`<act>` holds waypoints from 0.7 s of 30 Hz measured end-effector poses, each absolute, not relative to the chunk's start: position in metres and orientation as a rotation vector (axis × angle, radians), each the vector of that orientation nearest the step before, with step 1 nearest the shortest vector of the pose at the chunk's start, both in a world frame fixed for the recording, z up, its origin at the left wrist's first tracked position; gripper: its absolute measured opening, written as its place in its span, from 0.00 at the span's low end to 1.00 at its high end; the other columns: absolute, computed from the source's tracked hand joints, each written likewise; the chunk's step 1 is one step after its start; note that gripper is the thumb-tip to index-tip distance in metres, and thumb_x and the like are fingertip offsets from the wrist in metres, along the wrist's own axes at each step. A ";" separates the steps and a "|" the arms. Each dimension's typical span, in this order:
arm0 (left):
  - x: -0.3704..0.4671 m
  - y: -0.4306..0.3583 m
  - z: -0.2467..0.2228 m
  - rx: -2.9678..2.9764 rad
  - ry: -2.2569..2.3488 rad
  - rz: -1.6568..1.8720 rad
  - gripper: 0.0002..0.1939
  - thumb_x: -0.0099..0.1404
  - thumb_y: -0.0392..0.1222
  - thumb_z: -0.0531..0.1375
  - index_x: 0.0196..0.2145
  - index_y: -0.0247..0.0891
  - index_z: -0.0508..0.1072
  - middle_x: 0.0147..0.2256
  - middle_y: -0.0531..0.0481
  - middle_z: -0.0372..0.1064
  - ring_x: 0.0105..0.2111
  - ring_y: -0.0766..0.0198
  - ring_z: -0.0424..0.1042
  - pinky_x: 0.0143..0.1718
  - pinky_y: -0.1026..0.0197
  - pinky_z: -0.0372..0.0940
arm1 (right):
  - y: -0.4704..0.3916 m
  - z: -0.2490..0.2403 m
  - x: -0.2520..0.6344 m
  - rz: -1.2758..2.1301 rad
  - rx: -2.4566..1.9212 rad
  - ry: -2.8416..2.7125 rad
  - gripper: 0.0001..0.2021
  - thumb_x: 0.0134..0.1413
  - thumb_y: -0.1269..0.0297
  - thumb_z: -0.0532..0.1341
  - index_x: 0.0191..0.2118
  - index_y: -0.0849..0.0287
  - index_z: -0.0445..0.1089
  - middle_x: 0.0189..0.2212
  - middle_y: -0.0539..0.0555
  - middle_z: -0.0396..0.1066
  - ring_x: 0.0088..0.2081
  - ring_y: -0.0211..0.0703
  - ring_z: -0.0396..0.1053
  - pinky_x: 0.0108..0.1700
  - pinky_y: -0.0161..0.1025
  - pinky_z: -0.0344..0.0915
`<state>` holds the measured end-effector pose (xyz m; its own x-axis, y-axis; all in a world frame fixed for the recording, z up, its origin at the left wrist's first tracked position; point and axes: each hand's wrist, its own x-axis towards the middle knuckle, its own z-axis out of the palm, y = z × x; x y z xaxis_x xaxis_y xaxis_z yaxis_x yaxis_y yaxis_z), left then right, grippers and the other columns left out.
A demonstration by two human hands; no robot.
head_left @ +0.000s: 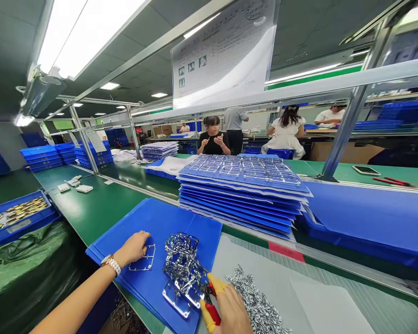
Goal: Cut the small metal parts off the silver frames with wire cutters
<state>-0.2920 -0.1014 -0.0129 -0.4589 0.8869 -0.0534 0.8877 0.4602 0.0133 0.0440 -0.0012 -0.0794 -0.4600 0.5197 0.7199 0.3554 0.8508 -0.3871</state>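
My left hand [135,247], wearing a beaded watch bracelet, lies over the left part of the blue sheet [125,222]. Its fingers are closed at the edge of a thin chrome sprue frame [149,268]. Yellow covers wrap the thumb and a finger of my right hand [231,310], which grips red-handled nippers [214,314] at the sheet's right side. Their jaws are hard to make out against a tangled pile of chrome sprue frames [181,262]. Right of that hand, many small chrome parts [259,301] lie heaped on a pale sheet [285,278].
Behind the blue sheet rises a tall stack of blue boards [237,199] topped with chrome frames. A metal rail crosses the green bench [121,199]. White pieces [84,189] lie at left, with a blue tray [17,218] of gold parts beyond the edge. A person [214,139] sits opposite.
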 end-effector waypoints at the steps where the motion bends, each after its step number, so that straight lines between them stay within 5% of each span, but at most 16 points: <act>1: -0.291 -0.103 -0.015 1.613 2.633 -0.032 0.23 0.56 0.29 0.54 0.50 0.40 0.66 0.43 0.43 0.68 0.44 0.57 0.68 0.46 0.58 0.61 | -0.001 -0.081 0.042 0.230 -0.626 -2.086 0.20 0.58 0.57 0.52 0.55 0.54 0.59 0.38 0.58 0.71 0.40 0.53 0.69 0.45 0.52 0.66; 13: -0.289 -0.115 -0.012 1.594 2.666 -0.029 0.16 0.54 0.25 0.50 0.36 0.38 0.69 0.39 0.43 0.67 0.38 0.57 0.69 0.42 0.57 0.61 | 0.008 -0.080 0.048 0.100 -0.529 -2.187 0.21 0.53 0.59 0.57 0.53 0.54 0.61 0.36 0.56 0.72 0.38 0.51 0.71 0.42 0.48 0.69; 21: -0.285 -0.125 0.000 1.500 2.692 0.156 0.13 0.59 0.34 0.52 0.42 0.39 0.69 0.41 0.45 0.68 0.41 0.60 0.68 0.45 0.60 0.61 | 0.002 -0.063 0.053 0.187 -0.514 -2.255 0.19 0.55 0.60 0.57 0.52 0.56 0.61 0.39 0.56 0.72 0.40 0.49 0.69 0.41 0.46 0.68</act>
